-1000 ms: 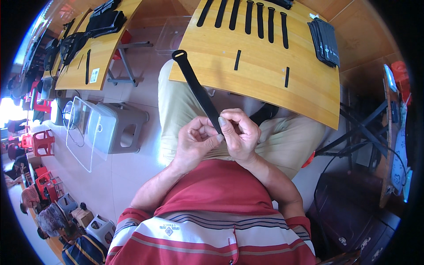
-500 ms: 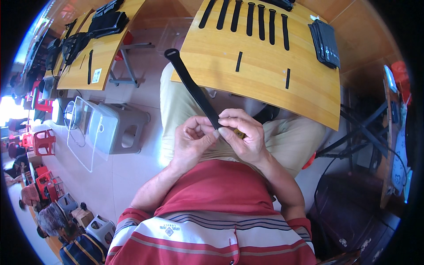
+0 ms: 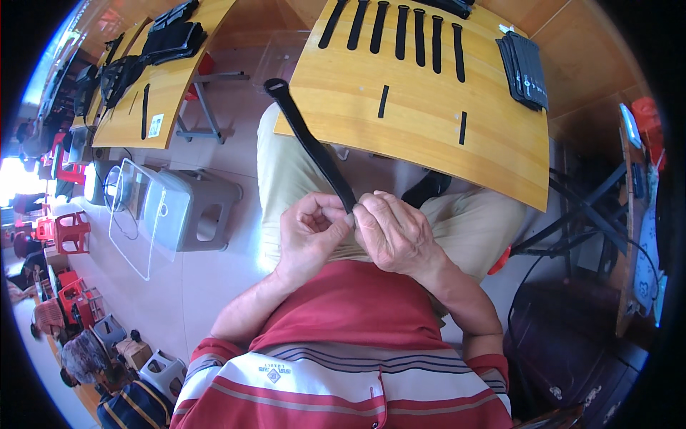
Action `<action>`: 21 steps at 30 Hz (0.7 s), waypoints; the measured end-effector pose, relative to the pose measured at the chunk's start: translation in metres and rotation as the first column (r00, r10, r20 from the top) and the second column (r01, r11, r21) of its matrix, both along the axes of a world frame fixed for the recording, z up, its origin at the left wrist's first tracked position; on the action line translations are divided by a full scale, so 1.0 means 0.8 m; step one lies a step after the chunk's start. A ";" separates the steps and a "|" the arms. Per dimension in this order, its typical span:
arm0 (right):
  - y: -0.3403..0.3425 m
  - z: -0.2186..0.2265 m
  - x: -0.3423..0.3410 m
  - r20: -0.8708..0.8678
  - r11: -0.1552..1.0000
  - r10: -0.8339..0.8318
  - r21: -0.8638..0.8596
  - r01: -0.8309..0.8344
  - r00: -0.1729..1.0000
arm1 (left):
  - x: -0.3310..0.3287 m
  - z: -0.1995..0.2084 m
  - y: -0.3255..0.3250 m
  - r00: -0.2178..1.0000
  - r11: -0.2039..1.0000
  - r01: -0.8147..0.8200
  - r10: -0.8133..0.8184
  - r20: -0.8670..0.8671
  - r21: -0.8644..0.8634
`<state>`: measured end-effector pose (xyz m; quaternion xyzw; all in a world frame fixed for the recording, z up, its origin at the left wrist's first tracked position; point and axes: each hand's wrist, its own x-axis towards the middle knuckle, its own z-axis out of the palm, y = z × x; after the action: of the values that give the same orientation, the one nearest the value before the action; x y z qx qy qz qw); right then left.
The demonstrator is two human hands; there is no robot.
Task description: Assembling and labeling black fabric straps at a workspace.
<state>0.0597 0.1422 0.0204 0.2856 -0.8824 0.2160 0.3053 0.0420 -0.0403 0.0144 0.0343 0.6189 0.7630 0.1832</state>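
Observation:
A long black strap (image 3: 314, 146) with a slotted, loop-shaped far end stretches up and away from my hands, over my lap. My left hand (image 3: 312, 232) is closed on its near end, thumb against bent fingers. Right beside it, my right hand (image 3: 396, 232) has its back turned up and its fingers curled over the same end. The strap's tip is hidden between the fingertips. Whatever else may lie under the right palm cannot be seen.
On the wooden table (image 3: 421, 143) lie a row of several black straps (image 3: 419, 39), two short black strips (image 3: 463, 129) and a stack of dark flat packs (image 3: 522, 71). A grey stool (image 3: 204, 214) with a clear plastic box stands left. Black items lie on another table (image 3: 161, 107).
My right hand has rolled over, its back now upward. A small yellow thing seen under it before is now hidden. The strap bends slightly more; my left hand stays nearly in place.

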 end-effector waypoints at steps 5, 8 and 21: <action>0.014 -0.005 -0.002 0.182 0.987 0.155 -0.081 -0.142 0.971 | 0.000 0.007 -0.004 0.997 0.997 0.071 -0.071 0.009 -0.016; 0.021 0.000 0.002 0.242 0.964 0.242 -0.172 -0.204 0.940 | -0.006 0.014 -0.009 0.986 0.986 0.167 -0.166 0.029 -0.007; 0.001 -0.001 0.023 0.269 0.969 0.210 -0.184 -0.164 0.940 | -0.001 0.038 -0.025 0.914 0.841 0.319 -0.396 -0.094 -0.437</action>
<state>0.0782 0.1427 0.0194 0.3088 -0.8659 0.3529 0.1743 0.0410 -0.0604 0.0449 0.1791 0.7622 0.5610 0.2689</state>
